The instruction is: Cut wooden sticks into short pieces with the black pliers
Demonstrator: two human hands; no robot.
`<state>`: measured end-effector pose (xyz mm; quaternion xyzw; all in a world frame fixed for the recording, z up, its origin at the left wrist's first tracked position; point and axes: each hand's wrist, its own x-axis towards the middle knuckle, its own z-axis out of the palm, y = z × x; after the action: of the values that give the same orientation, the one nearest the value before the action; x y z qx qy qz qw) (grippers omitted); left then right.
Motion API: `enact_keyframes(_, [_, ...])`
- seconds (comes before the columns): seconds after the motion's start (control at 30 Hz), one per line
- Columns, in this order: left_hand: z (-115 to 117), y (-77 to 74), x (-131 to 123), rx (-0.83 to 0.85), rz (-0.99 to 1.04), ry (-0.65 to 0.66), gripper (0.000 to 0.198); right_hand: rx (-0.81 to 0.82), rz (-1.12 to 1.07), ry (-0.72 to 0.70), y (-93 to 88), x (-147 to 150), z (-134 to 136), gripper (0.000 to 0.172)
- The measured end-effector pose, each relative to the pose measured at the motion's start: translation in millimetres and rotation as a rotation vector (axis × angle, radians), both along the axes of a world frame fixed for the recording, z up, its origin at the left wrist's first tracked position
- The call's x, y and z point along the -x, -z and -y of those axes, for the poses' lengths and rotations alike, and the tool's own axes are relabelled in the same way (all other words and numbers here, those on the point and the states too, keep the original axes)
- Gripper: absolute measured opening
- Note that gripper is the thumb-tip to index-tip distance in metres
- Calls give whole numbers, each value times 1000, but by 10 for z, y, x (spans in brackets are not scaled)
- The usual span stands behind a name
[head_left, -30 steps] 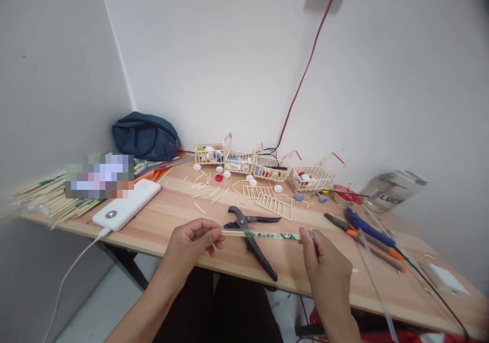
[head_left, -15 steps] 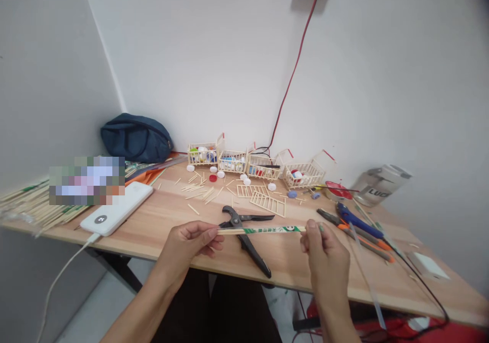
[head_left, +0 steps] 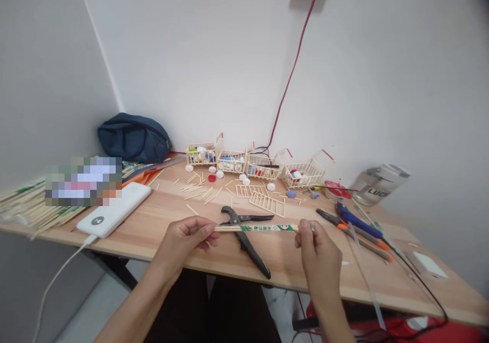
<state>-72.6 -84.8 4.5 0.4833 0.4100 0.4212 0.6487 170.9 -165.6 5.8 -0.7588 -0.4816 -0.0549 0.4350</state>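
Note:
A pair of chopsticks in a green-printed wrapper (head_left: 263,228) stretches level between my two hands, above the table's front part. My left hand (head_left: 193,233) pinches the bare wooden end. At the other end, my right hand (head_left: 319,244) is closed around the wrapped tip, which its fingers partly hide. Black-handled cutters (head_left: 252,254) lie on the table behind and below the chopsticks, jaws spread. Farther back rest two flat stick frames (head_left: 267,204) and several cut stick pieces (head_left: 193,188).
Small stick-built carts (head_left: 303,172) holding bottle caps line the wall. A white power bank (head_left: 114,210), a heap of chopsticks (head_left: 23,205) and a blue bag (head_left: 135,137) are at left. A blue glue gun (head_left: 359,221), pliers (head_left: 328,217) and a tilted cup (head_left: 382,185) are at right.
Both hands and the chopsticks have shifted slightly left, the right hand more than the left. The grip on both ends stays the same. A small white scrap now shows right of my right hand.

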Motion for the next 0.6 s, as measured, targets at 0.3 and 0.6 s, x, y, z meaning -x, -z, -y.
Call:
enact_keyframes(0.3, [-141, 26, -11, -1, 20, -45, 28, -22, -233, -225, -45, -77, -151, 38])
enact_keyframes(0.6, [-208, -11, -51, -44, 118, -88, 26, 87, -52, -200, -5, -57, -193, 41])
